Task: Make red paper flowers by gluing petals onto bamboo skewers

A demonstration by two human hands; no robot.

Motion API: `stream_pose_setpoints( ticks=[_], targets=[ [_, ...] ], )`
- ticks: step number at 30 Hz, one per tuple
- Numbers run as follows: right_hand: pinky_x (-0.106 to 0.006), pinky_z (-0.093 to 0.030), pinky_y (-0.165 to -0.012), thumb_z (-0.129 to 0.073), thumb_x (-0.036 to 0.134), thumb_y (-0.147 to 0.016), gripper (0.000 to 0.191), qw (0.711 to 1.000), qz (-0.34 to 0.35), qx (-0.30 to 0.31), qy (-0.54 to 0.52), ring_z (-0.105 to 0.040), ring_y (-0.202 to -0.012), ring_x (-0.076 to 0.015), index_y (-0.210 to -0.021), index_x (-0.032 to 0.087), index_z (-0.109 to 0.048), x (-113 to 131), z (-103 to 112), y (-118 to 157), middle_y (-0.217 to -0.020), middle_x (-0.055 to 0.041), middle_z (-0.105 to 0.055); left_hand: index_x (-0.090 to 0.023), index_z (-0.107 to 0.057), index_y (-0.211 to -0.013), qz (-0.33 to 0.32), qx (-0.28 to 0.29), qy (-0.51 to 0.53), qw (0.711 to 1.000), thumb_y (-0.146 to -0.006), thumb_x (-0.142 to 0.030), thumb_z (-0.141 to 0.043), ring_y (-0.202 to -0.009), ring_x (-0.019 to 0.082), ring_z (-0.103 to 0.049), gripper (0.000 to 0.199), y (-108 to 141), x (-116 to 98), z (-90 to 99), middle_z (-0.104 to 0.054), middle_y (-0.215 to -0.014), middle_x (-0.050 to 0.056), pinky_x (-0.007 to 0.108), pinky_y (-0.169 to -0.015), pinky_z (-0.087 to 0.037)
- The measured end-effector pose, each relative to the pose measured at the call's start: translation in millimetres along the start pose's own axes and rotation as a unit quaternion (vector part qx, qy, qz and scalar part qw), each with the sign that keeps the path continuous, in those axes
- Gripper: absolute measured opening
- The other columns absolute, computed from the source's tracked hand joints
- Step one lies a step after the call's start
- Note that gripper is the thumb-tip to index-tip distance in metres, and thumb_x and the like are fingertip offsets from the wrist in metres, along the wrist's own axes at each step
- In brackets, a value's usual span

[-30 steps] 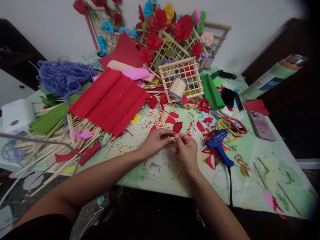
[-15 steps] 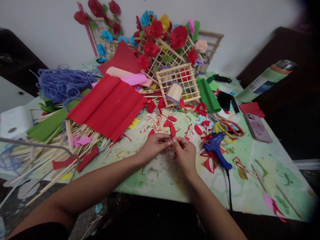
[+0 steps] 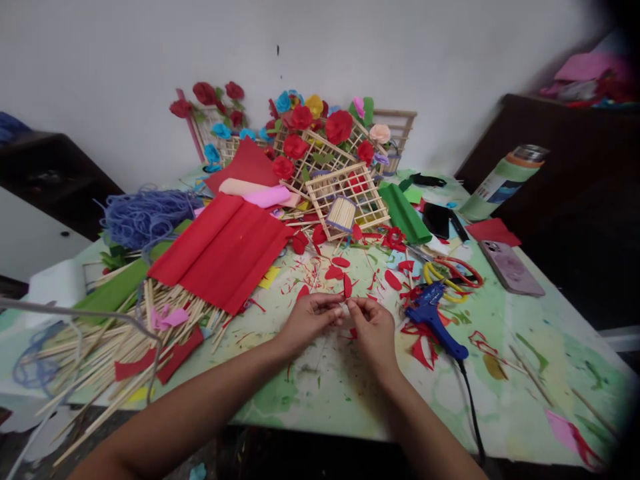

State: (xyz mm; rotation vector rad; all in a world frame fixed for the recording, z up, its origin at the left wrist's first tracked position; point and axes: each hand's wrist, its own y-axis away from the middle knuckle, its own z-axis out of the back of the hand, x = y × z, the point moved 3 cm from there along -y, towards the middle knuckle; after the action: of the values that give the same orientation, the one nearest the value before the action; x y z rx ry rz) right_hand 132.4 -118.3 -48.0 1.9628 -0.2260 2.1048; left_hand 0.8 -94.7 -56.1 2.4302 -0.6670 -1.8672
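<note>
My right hand (image 3: 374, 328) is closed in a pinch over the table, at the lower end of a narrow red paper petal (image 3: 347, 285) that stands up from its fingertips. Facing it, my left hand (image 3: 315, 320) has its fingers pressed together close to the right fingertips. Something small and whitish shows between the two hands, too small to name. Just beyond the hands lie loose red petals (image 3: 334, 273) among thin red paper clippings. A blue glue gun (image 3: 434, 319) rests to the right of my right hand.
Red crepe paper (image 3: 220, 250) lies over many thin sticks (image 3: 115, 333) at left, beside blue yarn (image 3: 145, 217). Stick lattices (image 3: 370, 193) with paper flowers stand at the back. Scissors (image 3: 453, 270), a phone (image 3: 510, 267) and a bottle (image 3: 503, 183) are at right.
The whole view has tilted up, so the table sits lower in the picture. My hands stay together at the petal; the left fingers look slightly more apart from the right ones.
</note>
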Motion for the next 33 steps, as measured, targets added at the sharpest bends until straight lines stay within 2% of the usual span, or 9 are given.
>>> stream_pose_setpoints(
  ticks=[8, 12, 19, 26, 33],
  targets=[
    [-0.031, -0.05, -0.066, -0.064, 0.041, -0.07, 0.029, 0.999, 0.0, -0.001, -0.043, -0.063, -0.066, -0.019, -0.077, 0.013, -0.068, -6, -2, -1, -0.072, -0.0067, -0.071, -0.013, -0.071, -0.094, -0.022, -0.017, -0.067, 0.997, -0.063, -0.033, -0.076, -0.065, 0.013, -0.06, 0.037, -1, 2, 1.5, -0.07, -0.079, 0.005, 0.026, -0.066, -0.048],
    [-0.031, -0.049, -0.068, -0.063, 0.039, -0.07, 0.027, 1.0, 0.005, -0.005, -0.018, -0.062, -0.068, -0.0192, -0.078, 0.014, -0.068, -8, -3, -1, -0.074, -0.0073, -0.071, -0.014, -0.073, -0.093, -0.041, -0.031, -0.099, 0.994, -0.064, -0.032, -0.074, -0.066, 0.013, -0.06, 0.034, -2, 3, 4.0, -0.07, -0.081, 0.006, 0.026, -0.065, -0.047],
    [-0.03, -0.046, -0.063, -0.062, 0.038, -0.07, 0.025, 1.0, 0.008, -0.003, 0.025, -0.058, -0.062, -0.0174, -0.075, 0.014, -0.067, -7, -3, -3, -0.07, -0.0061, -0.069, -0.017, -0.073, -0.094, -0.101, -0.031, -0.155, 0.982, -0.07, -0.028, -0.068, -0.064, 0.012, -0.059, 0.027, -2, -2, 5.2, -0.068, -0.078, 0.005, 0.025, -0.062, -0.047],
    [-0.03, -0.045, -0.063, -0.062, 0.037, -0.07, 0.024, 1.0, 0.002, 0.005, 0.008, -0.057, -0.061, -0.0166, -0.075, 0.015, -0.068, -14, -3, -4, -0.069, -0.0053, -0.069, -0.018, -0.073, -0.095, -0.224, -0.023, -0.319, 0.921, -0.078, -0.017, -0.058, -0.074, 0.015, -0.061, 0.023, 4, -14, 2.6, -0.069, -0.079, 0.006, 0.029, -0.07, -0.049],
    [-0.028, -0.043, -0.061, -0.064, 0.037, -0.068, 0.023, 1.0, -0.006, 0.009, -0.021, -0.055, -0.06, -0.0155, -0.074, 0.015, -0.067, -15, -4, -3, -0.068, -0.0041, -0.067, -0.019, -0.072, -0.097, -0.293, -0.031, -0.378, 0.877, -0.079, -0.01, -0.055, -0.075, 0.013, -0.062, 0.026, 8, -15, 2.1, -0.067, -0.08, 0.005, 0.027, -0.071, -0.051]
  ],
)
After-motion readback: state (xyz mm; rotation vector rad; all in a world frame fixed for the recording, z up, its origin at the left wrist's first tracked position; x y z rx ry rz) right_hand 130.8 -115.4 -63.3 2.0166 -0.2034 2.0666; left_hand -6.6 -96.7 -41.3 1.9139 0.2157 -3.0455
